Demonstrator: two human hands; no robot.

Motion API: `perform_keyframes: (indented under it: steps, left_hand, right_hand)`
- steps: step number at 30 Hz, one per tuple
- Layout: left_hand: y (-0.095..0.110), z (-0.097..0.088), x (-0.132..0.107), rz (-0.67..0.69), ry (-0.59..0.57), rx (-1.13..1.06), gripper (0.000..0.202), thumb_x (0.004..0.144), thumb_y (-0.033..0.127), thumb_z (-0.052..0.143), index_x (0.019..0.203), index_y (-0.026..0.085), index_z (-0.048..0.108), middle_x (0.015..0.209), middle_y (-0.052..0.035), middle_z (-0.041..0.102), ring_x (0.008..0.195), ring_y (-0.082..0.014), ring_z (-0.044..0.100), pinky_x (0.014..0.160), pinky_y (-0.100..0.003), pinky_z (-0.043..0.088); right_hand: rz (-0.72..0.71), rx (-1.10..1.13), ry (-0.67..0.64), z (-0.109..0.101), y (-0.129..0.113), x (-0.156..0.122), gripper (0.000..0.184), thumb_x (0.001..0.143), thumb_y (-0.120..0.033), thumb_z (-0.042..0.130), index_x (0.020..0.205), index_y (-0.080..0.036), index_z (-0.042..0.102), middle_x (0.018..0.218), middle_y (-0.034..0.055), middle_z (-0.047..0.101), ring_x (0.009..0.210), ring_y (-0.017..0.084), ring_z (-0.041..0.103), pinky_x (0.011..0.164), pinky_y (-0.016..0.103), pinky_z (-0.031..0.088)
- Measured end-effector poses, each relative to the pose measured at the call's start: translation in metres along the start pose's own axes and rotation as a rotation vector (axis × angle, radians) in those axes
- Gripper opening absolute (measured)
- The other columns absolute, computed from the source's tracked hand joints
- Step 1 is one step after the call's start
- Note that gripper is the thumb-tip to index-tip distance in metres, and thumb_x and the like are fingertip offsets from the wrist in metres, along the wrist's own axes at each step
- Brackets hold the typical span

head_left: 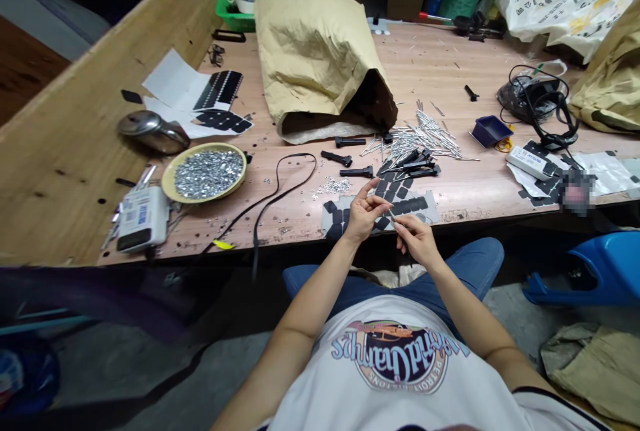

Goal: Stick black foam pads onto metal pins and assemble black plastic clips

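At bench edge (295, 231) | both hands (366, 214) (418, 239) pinching thin metal pc (393, 216) | blk patches (414, 205) nearby

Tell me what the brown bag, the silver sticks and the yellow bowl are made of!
Bag: probably thick paper with a dull finish, because it stands up in stiff creases.
Sticks: likely metal, fairly shiny, since they look silvery and bright.
Bowl: maybe plastic, as its rim looks smooth and evenly coloured, but I can't be sure.

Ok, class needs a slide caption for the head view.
Left hand and right hand pinch a thin piece at a workbench strewn with silvery rods.
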State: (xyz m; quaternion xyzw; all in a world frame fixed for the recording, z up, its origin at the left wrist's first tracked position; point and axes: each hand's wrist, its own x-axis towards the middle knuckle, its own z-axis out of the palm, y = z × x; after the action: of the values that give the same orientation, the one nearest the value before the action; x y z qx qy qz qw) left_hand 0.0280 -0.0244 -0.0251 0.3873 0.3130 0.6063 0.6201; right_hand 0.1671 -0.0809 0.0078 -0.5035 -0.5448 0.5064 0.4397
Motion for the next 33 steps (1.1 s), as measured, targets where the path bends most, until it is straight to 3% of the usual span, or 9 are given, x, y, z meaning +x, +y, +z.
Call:
perform_keyframes:
  steps: [5,10,12,14,18,21,24,28,33]
  left_hand:
    - [0.003,0.0,-0.001,-0.006,-0.016,0.018,0.083,0.059,0.037,0.081,0.132,0.02,0.046,0.065,0.0038,0.068,0.061,-0.0086,0.063,0.065,-0.019,0.049]
    - [0.003,-0.001,-0.003,-0.027,-0.113,-0.001,0.082,0.064,0.04,0.078,0.136,0.023,0.042,0.074,0.0003,0.071,0.068,-0.0108,0.065,0.067,-0.02,0.05]
    - [0.001,-0.002,-0.002,-0.018,-0.136,-0.013,0.081,0.063,0.041,0.078,0.135,0.025,0.042,0.085,-0.0023,0.071,0.074,-0.0114,0.065,0.066,-0.02,0.05]
    - [-0.001,-0.005,-0.001,0.004,-0.113,-0.021,0.077,0.064,0.044,0.077,0.132,0.027,0.045,0.097,-0.0049,0.069,0.08,-0.0117,0.065,0.066,-0.02,0.049]
    - [-0.002,-0.012,0.0,0.04,-0.016,0.004,0.064,0.069,0.047,0.072,0.126,0.027,0.05,0.101,-0.0059,0.066,0.081,-0.0109,0.063,0.064,-0.019,0.048]
    - [-0.001,-0.014,0.0,0.059,0.013,0.019,0.057,0.071,0.049,0.07,0.12,0.025,0.054,0.097,-0.0051,0.066,0.079,-0.0108,0.063,0.062,-0.019,0.047]
    - [0.001,-0.014,-0.001,0.068,0.038,0.021,0.054,0.071,0.051,0.069,0.115,0.023,0.055,0.094,-0.005,0.066,0.077,-0.0111,0.063,0.061,-0.02,0.047]
    - [0.002,-0.015,-0.003,0.078,0.074,0.053,0.053,0.072,0.053,0.067,0.113,0.021,0.055,0.091,-0.0056,0.068,0.075,-0.0121,0.063,0.061,-0.021,0.046]
    - [0.003,-0.016,-0.003,0.1,0.088,0.085,0.049,0.074,0.052,0.064,0.11,0.02,0.056,0.086,-0.0048,0.068,0.072,-0.0121,0.063,0.061,-0.023,0.046]
  right_hand:
    - [-0.05,-0.097,0.025,0.0,-0.005,-0.002,0.033,0.078,-0.05,0.06,0.09,-0.02,0.07,0.09,0.0035,0.057,0.043,0.002,0.048,0.034,0.019,0.041]
    - [0.089,0.082,-0.099,-0.002,0.005,0.001,0.042,0.075,-0.057,0.06,0.09,-0.018,0.067,0.073,-0.0006,0.055,0.039,0.005,0.047,0.032,0.019,0.037]
    - [0.099,0.066,-0.095,-0.008,0.009,0.003,0.043,0.076,-0.057,0.058,0.092,-0.018,0.067,0.076,0.0006,0.056,0.04,0.005,0.047,0.032,0.02,0.037]
    - [0.054,-0.116,0.007,-0.018,0.01,0.006,0.039,0.08,-0.053,0.054,0.095,-0.019,0.067,0.089,0.0038,0.057,0.045,0.006,0.048,0.037,0.022,0.04]
    - [0.113,-0.886,0.22,-0.035,0.004,0.013,0.032,0.089,-0.027,0.042,0.11,-0.019,0.066,0.103,0.01,0.052,0.062,0.012,0.054,0.056,0.027,0.046]
    - [0.246,-1.253,0.076,-0.032,-0.001,0.014,0.041,0.089,-0.014,0.034,0.12,-0.017,0.06,0.106,0.0129,0.049,0.063,0.014,0.056,0.059,0.029,0.044]
    - [0.21,-1.296,-0.142,-0.025,-0.002,0.01,0.042,0.091,-0.016,0.033,0.124,-0.021,0.058,0.108,0.0121,0.049,0.06,0.014,0.055,0.059,0.029,0.043]
    - [0.286,-1.314,0.032,-0.024,0.0,0.008,0.043,0.091,-0.015,0.03,0.124,-0.016,0.057,0.107,0.0146,0.049,0.062,0.014,0.056,0.061,0.029,0.042]
    - [0.181,-1.226,-0.099,-0.024,0.005,0.01,0.039,0.09,-0.019,0.035,0.121,-0.021,0.06,0.103,0.0108,0.05,0.057,0.012,0.053,0.061,0.027,0.042]
